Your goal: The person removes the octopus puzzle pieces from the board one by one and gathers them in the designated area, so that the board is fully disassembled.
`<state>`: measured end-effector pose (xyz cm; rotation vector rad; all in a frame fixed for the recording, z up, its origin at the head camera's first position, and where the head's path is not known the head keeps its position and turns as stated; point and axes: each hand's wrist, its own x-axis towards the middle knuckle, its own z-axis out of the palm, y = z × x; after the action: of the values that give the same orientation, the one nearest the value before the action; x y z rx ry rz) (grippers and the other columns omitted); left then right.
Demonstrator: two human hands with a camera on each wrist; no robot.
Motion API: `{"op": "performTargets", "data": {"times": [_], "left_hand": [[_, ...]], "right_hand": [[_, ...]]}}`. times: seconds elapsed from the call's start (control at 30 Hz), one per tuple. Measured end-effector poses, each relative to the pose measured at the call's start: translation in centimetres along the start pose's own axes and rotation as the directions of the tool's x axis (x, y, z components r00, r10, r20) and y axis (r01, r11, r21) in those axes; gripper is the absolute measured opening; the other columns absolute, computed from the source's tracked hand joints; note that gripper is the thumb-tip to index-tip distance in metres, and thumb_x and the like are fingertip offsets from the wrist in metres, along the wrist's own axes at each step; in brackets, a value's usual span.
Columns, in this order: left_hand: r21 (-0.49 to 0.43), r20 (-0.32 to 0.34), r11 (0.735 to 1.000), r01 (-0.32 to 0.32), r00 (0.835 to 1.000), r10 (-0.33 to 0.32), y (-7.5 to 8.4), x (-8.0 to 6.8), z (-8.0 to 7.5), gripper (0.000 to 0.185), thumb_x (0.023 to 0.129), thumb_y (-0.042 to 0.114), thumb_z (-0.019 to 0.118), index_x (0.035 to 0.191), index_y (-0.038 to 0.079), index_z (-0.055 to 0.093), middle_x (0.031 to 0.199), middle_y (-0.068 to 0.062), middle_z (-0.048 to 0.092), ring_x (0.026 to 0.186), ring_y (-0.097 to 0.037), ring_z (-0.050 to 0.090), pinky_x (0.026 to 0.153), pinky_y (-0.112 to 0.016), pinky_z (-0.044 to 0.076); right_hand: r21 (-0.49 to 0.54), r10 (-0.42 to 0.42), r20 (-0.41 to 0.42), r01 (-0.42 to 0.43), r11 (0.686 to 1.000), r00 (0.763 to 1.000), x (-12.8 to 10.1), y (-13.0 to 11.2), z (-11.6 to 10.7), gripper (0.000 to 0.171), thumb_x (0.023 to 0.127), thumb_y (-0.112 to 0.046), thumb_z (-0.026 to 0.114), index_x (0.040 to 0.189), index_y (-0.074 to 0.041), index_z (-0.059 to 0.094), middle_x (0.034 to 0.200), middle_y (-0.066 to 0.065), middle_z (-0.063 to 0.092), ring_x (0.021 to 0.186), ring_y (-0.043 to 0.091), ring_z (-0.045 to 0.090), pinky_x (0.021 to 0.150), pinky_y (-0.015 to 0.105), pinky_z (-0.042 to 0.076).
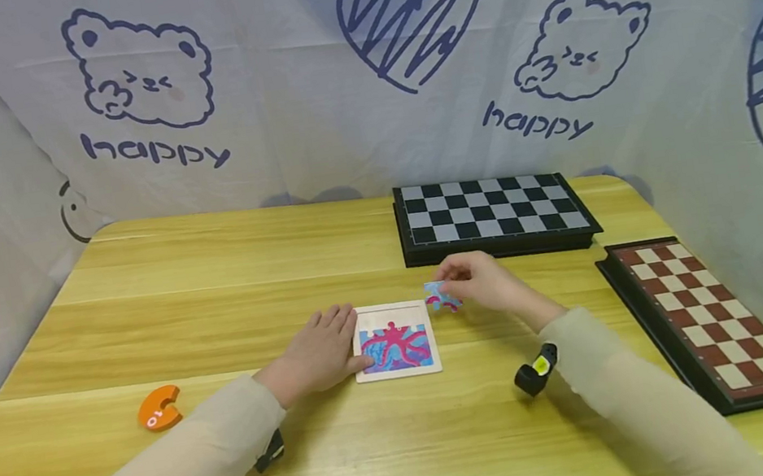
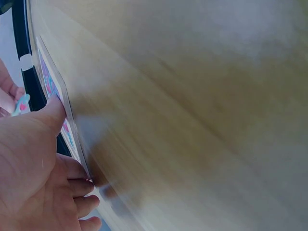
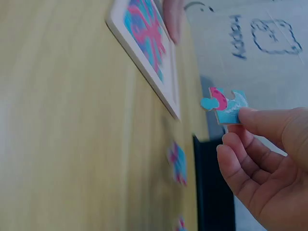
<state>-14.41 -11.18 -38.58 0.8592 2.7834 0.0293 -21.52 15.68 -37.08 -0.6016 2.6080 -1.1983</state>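
A square octopus jigsaw puzzle in a pale frame [image 1: 400,379] lies on the table; its lower part is filled with pink and blue pieces and its upper strip is bare. My left hand [image 1: 320,351] rests along the frame's left side, fingers straight, with the thumb over the lower left corner. Just right of the frame, my right hand [image 1: 484,282] pinches a blue and pink puzzle piece [image 3: 230,106] between thumb and fingertips, held above the table. Below it in the right wrist view lie a loose puzzle piece [image 3: 177,162] and part of another [image 3: 181,225].
Behind the right hand sits a black and white chessboard case [image 1: 496,208]. A brown and white chessboard [image 1: 711,312] stands at the right table edge. On the left lies an orange C-shaped piece [image 1: 159,408] with a number on it. A printed cloth [image 1: 298,78] hangs around the table.
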Motion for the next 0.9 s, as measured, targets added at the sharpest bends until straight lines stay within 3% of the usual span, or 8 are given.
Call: {"op": "performTargets", "data": {"times": [0.17,0.27,0.5,0.63,0.9], "left_hand": [[0.003,0.007,1.000,0.010,1.000,-0.010,0.0,0.0,-0.1,0.074,0.095,0.046,0.042,0.140,-0.011,0.025,0.146,-0.024,0.022,0.134,-0.037,0.019,0.107,-0.048,0.017],[0.007,0.014,1.000,0.020,1.000,-0.020,0.1,0.0,-0.2,0.074,0.095,0.047,0.042,0.140,-0.010,0.025,0.146,-0.024,0.022,0.134,-0.037,0.019,0.107,-0.048,0.017],[0.014,0.020,1.000,0.015,1.000,-0.016,0.0,0.0,-0.2,0.074,0.095,0.046,0.041,0.140,-0.010,0.026,0.146,-0.024,0.022,0.134,-0.037,0.019,0.107,-0.048,0.017],[0.012,0.025,1.000,0.018,1.000,-0.018,0.0,0.0,-0.2,0.074,0.096,0.047,0.041,0.140,-0.010,0.025,0.146,-0.024,0.022,0.134,-0.037,0.018,0.107,-0.048,0.016],[0.018,0.022,1.000,0.008,1.000,-0.009,-0.1,0.0,-0.1,0.073,0.096,0.046,0.040,0.140,-0.010,0.025,0.146,-0.024,0.022,0.134,-0.036,0.018,0.107,-0.047,0.017]], "right_hand": [[-0.041,0.071,-0.068,-0.073,0.996,0.995,-0.8,1.4,-2.6,0.009,0.089,-0.011,0.062,0.094,-0.005,0.066,0.075,0.004,0.058,0.065,0.021,0.050,0.054,0.028,0.043],[-0.026,0.120,-0.094,-0.123,0.992,0.988,-1.3,2.6,-4.0,0.011,0.089,-0.010,0.061,0.094,0.000,0.065,0.073,0.007,0.058,0.065,0.021,0.051,0.059,0.032,0.047],[-0.021,0.270,-0.102,-0.274,0.962,0.957,-2.9,5.7,-6.9,0.012,0.090,-0.006,0.058,0.094,0.005,0.060,0.068,0.008,0.055,0.062,0.020,0.050,0.057,0.032,0.046],[-0.045,0.345,-0.100,-0.350,0.936,0.933,-3.4,6.9,-7.9,0.012,0.089,-0.005,0.058,0.094,0.006,0.059,0.067,0.005,0.054,0.059,0.016,0.051,0.055,0.028,0.047],[-0.055,0.391,-0.104,-0.398,0.916,0.914,-3.8,8.6,-8.4,0.011,0.088,0.000,0.057,0.091,0.011,0.058,0.066,0.004,0.054,0.055,0.012,0.051,0.052,0.026,0.049]]}}
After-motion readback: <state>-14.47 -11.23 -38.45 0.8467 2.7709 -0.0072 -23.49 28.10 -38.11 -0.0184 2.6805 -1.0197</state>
